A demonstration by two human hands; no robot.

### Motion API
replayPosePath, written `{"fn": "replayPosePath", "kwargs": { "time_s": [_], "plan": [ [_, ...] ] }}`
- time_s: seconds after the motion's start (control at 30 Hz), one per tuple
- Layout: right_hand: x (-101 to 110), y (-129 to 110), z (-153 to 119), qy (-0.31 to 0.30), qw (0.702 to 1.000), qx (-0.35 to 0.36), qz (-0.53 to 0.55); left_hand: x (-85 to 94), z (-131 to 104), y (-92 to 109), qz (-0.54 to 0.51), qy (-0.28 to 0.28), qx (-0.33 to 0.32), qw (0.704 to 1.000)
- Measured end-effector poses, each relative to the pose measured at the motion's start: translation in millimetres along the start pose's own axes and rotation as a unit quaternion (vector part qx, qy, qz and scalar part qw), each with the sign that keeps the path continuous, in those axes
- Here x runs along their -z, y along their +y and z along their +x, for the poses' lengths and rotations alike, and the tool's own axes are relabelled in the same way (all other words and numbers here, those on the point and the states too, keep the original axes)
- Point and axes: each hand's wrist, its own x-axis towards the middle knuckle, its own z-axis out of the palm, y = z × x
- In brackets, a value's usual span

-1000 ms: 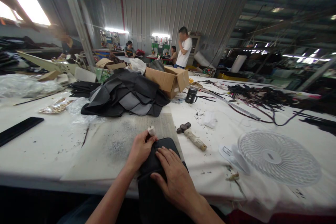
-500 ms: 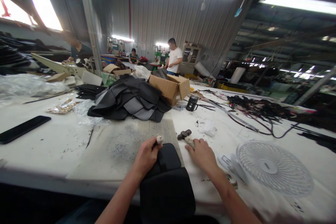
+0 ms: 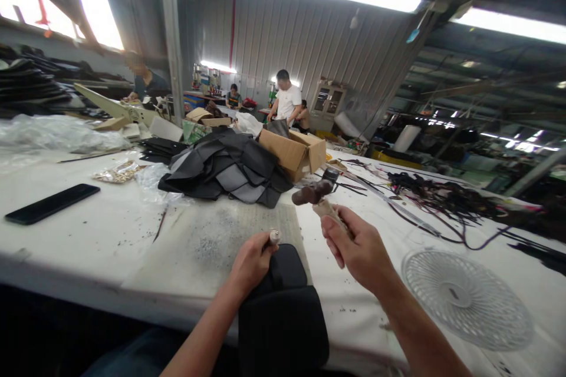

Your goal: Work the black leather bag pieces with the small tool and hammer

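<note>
My right hand (image 3: 356,244) is closed round the pale handle of a hammer (image 3: 315,191), its dark head raised above the table. My left hand (image 3: 253,262) grips a short, whitish cylindrical tool, probably a punch (image 3: 275,236), upright with a small metal end on top. Its lower end is hidden by my fingers. Under and beside that hand lies a black bag-like piece (image 3: 283,318) with a flap, over the table's near edge. A thin board (image 3: 194,271) covered in dark specks lies beneath it.
A heap of black panels (image 3: 230,165) and a cardboard box (image 3: 292,153) stand behind my hands. A phone (image 3: 52,203) lies left, a white fan (image 3: 464,294) right. Dark straps (image 3: 442,200) lie far right. Several people work in the background.
My right hand has lifted the hammer off the table and now holds it raised. My left hand stays on the whitish tool at the black piece. The view has shifted slightly.
</note>
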Motion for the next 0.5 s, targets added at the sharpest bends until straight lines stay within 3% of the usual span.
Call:
{"fn": "replayPosePath", "kwargs": {
  "time_s": [0.1,0.2,0.33,0.4,0.5],
  "plan": [
    [-19,-12,-14,-0.014,0.994,0.037,-0.098,1.8,0,2,-0.008,0.001,0.006,1.0],
    [-38,0,-18,-0.069,0.986,0.02,-0.154,4.9,-1,5,-0.011,-0.002,0.026,1.0],
    [-28,-5,-6,-0.092,0.988,-0.03,-0.122,4.8,-1,4,-0.006,0.001,0.019,1.0],
    [-11,-23,1,-0.064,0.994,-0.01,-0.093,3.1,0,1,0.0,0.004,0.009,1.0],
    [8,-47,1,0.083,0.983,0.125,-0.107,1.4,1,-1,0.004,0.006,0.003,1.0]
  ]
}}
